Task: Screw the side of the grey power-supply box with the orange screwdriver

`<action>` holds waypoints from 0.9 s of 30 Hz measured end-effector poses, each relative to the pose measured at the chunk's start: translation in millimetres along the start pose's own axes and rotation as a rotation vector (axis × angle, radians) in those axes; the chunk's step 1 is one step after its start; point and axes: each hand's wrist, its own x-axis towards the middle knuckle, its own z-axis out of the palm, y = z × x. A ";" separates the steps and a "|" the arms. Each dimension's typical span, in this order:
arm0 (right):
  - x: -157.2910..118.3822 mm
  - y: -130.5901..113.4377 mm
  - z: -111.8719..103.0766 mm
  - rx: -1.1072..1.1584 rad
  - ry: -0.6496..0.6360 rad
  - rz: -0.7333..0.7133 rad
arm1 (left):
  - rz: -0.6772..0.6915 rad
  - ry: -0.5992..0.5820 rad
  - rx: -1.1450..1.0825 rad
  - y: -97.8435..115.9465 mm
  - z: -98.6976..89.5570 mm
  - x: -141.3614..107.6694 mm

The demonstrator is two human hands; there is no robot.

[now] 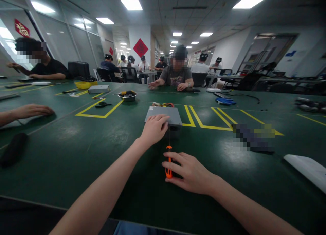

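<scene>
Fingers of the right hand (189, 172) curl around an orange-handled screwdriver (168, 162), closed on the grip with the fingertips wrapped across its far side. Its long axis runs nearly straight away from the person, handle nearest the body. The thin steel shaft (169, 138) points forward to the near edge of a flat grey metal box (163, 114), and its tip is lost against a dark shadowed patch under that edge. The left hand (154, 130) lies on the box's near corner, palm down, with the fingers relaxed and slightly spread rather than gripping. The box sits on a green work bench (76, 153), just inside a marked outline of yellow tape (211, 127), its long side running across the person's view.

Farther along the bench stands a steel bowl (127, 96) holding small parts, with black-handled scissors (103, 104) beside it. Beyond are a yellow tray (85, 84) and a second grey box (98, 89). Blue gloves (225, 101) lie to the right near a black cable (239, 96), and a white sheet (305, 170) lies at the right edge. A pixelated patch (253, 137) hides whatever lies right of the box. A co-worker's hand (32, 111) rests at the left, and another person in a grey T-shirt (175, 72) sits across the bench.
</scene>
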 end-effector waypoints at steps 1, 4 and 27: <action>0.1 -0.3 -0.4 0.001 0.003 0.002 | 0.016 0.016 0.007 -1.1 2.5 -6.6; 0.3 -1.3 -1.5 0.012 0.010 0.006 | 0.055 0.058 0.036 -0.1 8.7 -16.6; -14.3 6.0 -16.2 -0.103 0.455 -0.148 | 0.007 0.110 0.041 3.5 15.3 -21.0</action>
